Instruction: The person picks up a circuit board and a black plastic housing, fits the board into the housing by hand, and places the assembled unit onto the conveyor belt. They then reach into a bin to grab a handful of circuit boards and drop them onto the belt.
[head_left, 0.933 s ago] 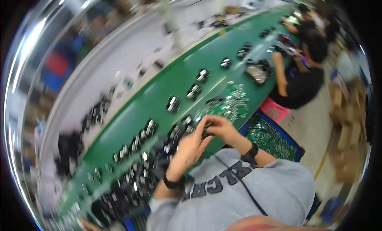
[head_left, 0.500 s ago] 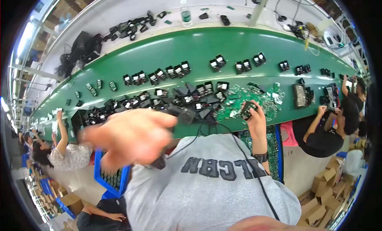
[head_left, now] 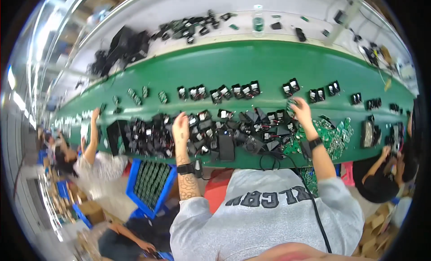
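Note:
My left hand (head_left: 181, 126) is raised over a pile of black plastic housings (head_left: 150, 135), its fingers loosely bent and slightly apart, with nothing seen in them. My right hand (head_left: 301, 112) reaches over the belt, fingers closed on a small dark green circuit board (head_left: 291, 102). Just beyond it stands a pair of open black housings (head_left: 291, 86) with white parts inside. Nearer to me, below my right forearm, lies a heap of loose green circuit boards (head_left: 334, 137). A black box-shaped device (head_left: 226, 146) with a cable lies on the near edge between my arms.
Rows of housings (head_left: 246, 89) run along the green belt (head_left: 251, 59). A bottle (head_left: 258, 22) stands on the shelf behind. A blue tray (head_left: 152, 187) of boards is at my left. People work at both sides; another person's arm (head_left: 130, 236) shows lower left.
My left hand has gone from a blurred place close to the camera down over the housings. The right hand has moved forward over the belt. The view has shifted left.

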Demonstrator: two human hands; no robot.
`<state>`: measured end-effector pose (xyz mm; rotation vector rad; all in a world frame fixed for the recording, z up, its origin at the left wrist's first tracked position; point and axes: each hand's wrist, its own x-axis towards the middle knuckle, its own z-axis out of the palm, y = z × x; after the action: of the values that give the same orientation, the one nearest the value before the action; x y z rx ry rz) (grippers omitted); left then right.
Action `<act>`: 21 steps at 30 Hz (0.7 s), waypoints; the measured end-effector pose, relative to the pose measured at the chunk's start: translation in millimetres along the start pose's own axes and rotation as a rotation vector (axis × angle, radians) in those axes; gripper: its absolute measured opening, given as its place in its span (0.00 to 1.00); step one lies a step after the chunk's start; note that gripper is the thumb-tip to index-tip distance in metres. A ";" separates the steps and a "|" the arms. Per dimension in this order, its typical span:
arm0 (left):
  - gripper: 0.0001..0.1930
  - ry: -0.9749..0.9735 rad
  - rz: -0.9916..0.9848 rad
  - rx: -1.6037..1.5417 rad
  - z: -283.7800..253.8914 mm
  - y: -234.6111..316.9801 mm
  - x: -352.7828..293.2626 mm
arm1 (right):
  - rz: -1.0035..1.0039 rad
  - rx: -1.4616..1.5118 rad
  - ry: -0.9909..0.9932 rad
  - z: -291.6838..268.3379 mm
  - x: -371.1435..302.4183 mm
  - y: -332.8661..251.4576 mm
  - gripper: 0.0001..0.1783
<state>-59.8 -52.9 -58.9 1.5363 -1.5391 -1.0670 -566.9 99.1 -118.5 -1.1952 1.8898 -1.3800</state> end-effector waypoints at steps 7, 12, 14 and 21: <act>0.21 0.243 -0.005 0.232 -44.5 -87.1 140.5 | 0.021 -0.565 -0.082 99.7 80.1 -35.4 0.17; 0.25 0.241 0.025 0.477 -21.4 -105.2 188.3 | 0.074 -0.510 -0.062 106.1 73.2 -33.5 0.21; 0.28 0.066 0.013 0.372 -2.8 -104.2 194.5 | -0.004 -0.580 -0.043 93.9 60.5 -30.8 0.25; 0.23 -0.088 -0.213 -0.150 -18.0 -116.3 191.8 | -0.146 -0.448 0.100 18.2 -20.5 -71.7 0.19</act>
<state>-4.1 -240.0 -170.8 1.5921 -1.3403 -1.3554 -517.0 101.1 -60.2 -1.5228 2.3025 -1.1354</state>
